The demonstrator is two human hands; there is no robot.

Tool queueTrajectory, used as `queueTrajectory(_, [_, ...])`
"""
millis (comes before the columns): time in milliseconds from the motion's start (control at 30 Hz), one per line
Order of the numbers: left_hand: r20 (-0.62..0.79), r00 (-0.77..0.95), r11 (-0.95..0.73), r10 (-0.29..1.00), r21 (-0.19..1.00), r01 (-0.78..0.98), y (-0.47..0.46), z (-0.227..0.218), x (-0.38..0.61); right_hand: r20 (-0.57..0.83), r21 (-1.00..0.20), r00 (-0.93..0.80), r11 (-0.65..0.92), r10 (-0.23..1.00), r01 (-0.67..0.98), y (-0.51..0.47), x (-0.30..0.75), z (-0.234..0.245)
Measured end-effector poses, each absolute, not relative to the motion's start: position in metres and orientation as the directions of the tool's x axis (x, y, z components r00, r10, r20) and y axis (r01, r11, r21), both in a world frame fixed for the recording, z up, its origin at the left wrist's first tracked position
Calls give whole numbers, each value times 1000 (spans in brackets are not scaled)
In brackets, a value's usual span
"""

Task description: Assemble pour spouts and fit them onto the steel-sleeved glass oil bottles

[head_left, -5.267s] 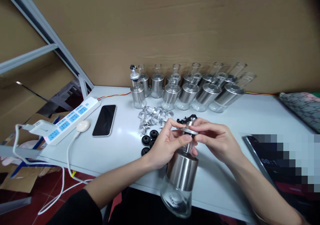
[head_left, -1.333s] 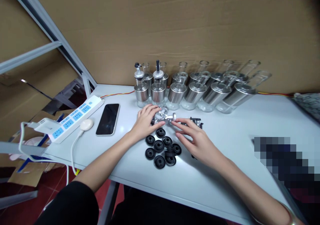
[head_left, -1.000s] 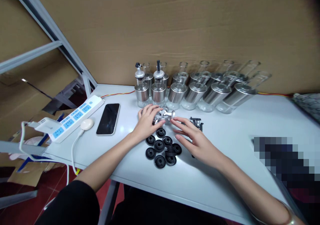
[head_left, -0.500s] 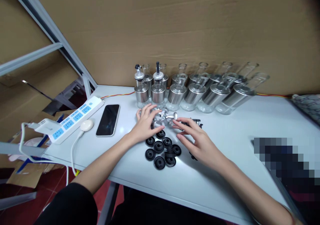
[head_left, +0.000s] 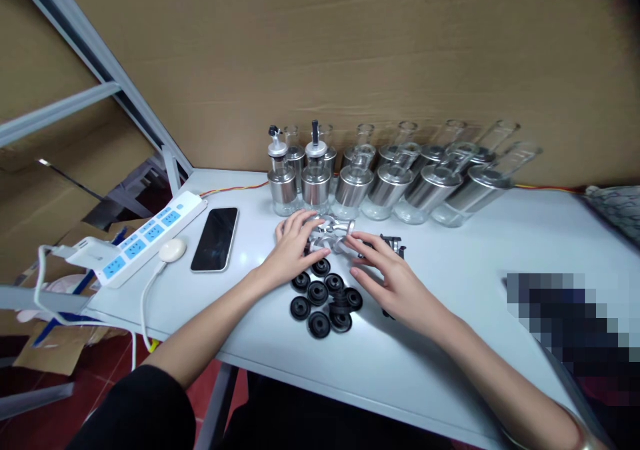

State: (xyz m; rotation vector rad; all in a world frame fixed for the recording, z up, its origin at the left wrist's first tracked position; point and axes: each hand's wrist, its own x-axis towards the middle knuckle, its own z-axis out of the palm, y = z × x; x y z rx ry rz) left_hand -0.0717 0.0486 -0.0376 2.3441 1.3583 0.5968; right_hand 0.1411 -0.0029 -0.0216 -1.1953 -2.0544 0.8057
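Note:
My left hand (head_left: 294,245) rests palm down with its fingers spread over the left side of a heap of silvery metal pourer parts (head_left: 330,235). From the other side, my right hand (head_left: 387,273) reaches in, fingers apart, its fingertips at the heap's right edge. Neither hand has a clear grip on a part. Several round black stoppers (head_left: 318,293) lie on the table in front of the heap. Some black pieces (head_left: 395,245) lie behind my right hand, which partly covers them.
Glass bottles with steel sleeves (head_left: 397,182) stand in two rows at the back; two at the left carry pourer tops (head_left: 316,145). A phone (head_left: 215,239), a power strip (head_left: 150,237) and a white round charger (head_left: 173,250) lie at the left. A cardboard wall (head_left: 360,50) rises behind.
Both hands stay almost where they were over the metal parts, with only slight finger movement. The view has shifted very slightly.

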Motion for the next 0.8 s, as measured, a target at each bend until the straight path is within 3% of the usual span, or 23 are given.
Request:
queueTrajectory(200, [242,429,-491,870,500,713,48,-36,-72,242,-791,-368,402,898,461,-2,143,-21])
queueTrajectory(300, [407,427,-586,808,474,657,47,-32,-75,264,-907,-312,344,913,241,-3,143,-17])
queueTrajectory(400, [546,456,-701,703,418,578,43,-29,-75,142,-989,-314,147,939,-7,-4,144,-10])
queueTrajectory(533, [584,528,-784,617,398,476,34,-26,-68,-44,-978,-306,-103,951,-180,-6,143,-1])
queueTrajectory(667, [602,617,-861,507,322,394,26,-25,-61,-100,-964,-242,-154,965,-215,-6,137,5])
queueTrajectory(800, [652,615,-891,444,247,381,24,-24,-59,-115,-953,-288,-187,951,-239,-7,134,6])
